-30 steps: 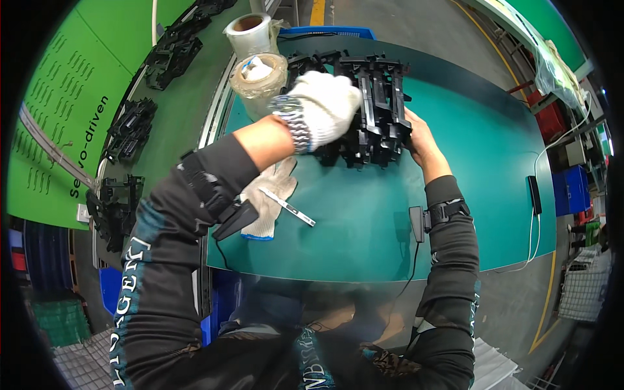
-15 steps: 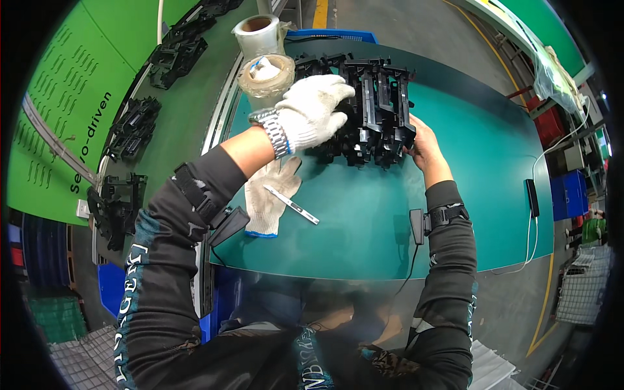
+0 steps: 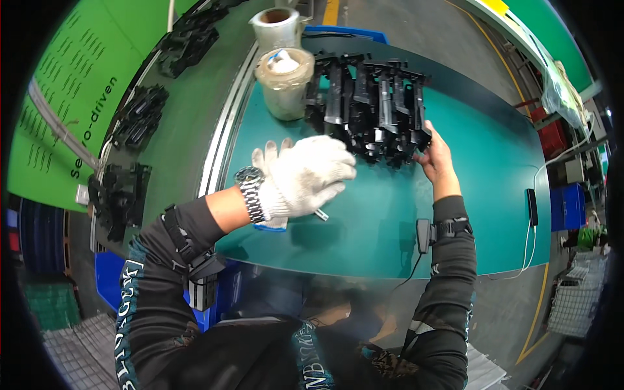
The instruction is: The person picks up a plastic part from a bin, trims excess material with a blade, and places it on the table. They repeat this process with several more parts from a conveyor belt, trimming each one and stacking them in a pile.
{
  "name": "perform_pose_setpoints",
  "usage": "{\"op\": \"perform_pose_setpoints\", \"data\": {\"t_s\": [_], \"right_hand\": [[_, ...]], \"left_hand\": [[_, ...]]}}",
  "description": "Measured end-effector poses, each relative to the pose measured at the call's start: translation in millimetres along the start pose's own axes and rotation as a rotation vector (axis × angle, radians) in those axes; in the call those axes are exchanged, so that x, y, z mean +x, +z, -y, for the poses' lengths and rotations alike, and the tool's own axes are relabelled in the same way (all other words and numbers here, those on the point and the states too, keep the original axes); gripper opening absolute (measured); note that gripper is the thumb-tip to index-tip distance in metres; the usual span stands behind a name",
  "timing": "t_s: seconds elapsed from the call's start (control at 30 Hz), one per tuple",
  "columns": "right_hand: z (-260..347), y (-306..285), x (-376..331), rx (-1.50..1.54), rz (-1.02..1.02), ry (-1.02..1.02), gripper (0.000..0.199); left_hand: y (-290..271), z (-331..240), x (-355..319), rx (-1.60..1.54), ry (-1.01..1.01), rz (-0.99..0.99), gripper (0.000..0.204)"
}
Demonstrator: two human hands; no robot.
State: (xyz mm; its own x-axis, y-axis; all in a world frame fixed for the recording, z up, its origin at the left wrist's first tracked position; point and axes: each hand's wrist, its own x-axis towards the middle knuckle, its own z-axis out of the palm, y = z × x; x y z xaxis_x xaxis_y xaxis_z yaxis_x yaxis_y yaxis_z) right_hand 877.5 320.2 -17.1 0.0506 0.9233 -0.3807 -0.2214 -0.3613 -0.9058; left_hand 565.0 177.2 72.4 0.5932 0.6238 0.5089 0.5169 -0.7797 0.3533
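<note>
My left hand (image 3: 309,177), in a white knitted glove with a metal watch at the wrist, hovers over the near left of the table. Its fingers are loosely stretched, the thumb apart, with nothing visible in them. Mostly hidden beneath it are a second white glove (image 3: 272,151) and a slim cutter-like tool (image 3: 321,214), only its tip showing. At the right end of a row of black plastic parts (image 3: 370,110), my bare right hand (image 3: 439,155) grips the last part, thumb on the near side and fingers along its outer side. Several such parts stand tightly side by side.
Two rolls of clear film, one nearer roll (image 3: 286,88) and one farther roll (image 3: 275,29), stand left of the row. More black parts (image 3: 140,117) lie on the conveyor (image 3: 179,123) at left. A black device (image 3: 532,207) with white cables rests at the green table's (image 3: 481,221) right edge.
My left hand has come away from the black parts, toward me, and now covers the loose glove and the tool. My right hand stays at the row's end. The whole view has shifted slightly.
</note>
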Motion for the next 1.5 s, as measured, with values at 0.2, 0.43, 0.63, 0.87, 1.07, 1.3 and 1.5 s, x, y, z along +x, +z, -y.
{"op": "perform_pose_setpoints", "data": {"t_s": [0.2,0.43,0.63,0.87,1.07,1.3,1.5], "right_hand": [[-87.5,-58.9,-39.2,0.16,-0.01,-0.268,0.038],[-136.0,-75.9,-141.5,-0.37,-0.148,-0.332,0.034],[-177.4,-59.0,-206.2,-0.621,-0.298,-0.552,0.028],[-199.1,-51.9,-272.1,-0.464,-0.305,-0.466,0.027],[-265.8,-66.2,-368.7,-0.325,-0.384,-0.309,0.025],[-332.9,-89.6,-455.8,-0.309,-0.535,-0.115,0.022],[-317.8,-59.0,-441.5,-0.349,-0.53,-0.23,0.016]], "left_hand": [[-51.0,-18.6,-126.7,-0.047,-0.421,0.015,0.018],[-163.9,-53.1,-300.2,0.479,-0.681,-0.448,0.019],[-290.4,6.9,-404.5,0.898,-0.917,-0.436,0.035],[-310.5,54.4,-393.0,0.941,-1.102,0.347,0.042],[-323.3,70.5,-355.6,0.871,-1.016,0.555,0.034],[-299.6,116.0,-344.9,0.902,-1.006,0.581,0.04],[-283.2,77.3,-316.5,0.875,-1.038,0.792,0.037]]}}
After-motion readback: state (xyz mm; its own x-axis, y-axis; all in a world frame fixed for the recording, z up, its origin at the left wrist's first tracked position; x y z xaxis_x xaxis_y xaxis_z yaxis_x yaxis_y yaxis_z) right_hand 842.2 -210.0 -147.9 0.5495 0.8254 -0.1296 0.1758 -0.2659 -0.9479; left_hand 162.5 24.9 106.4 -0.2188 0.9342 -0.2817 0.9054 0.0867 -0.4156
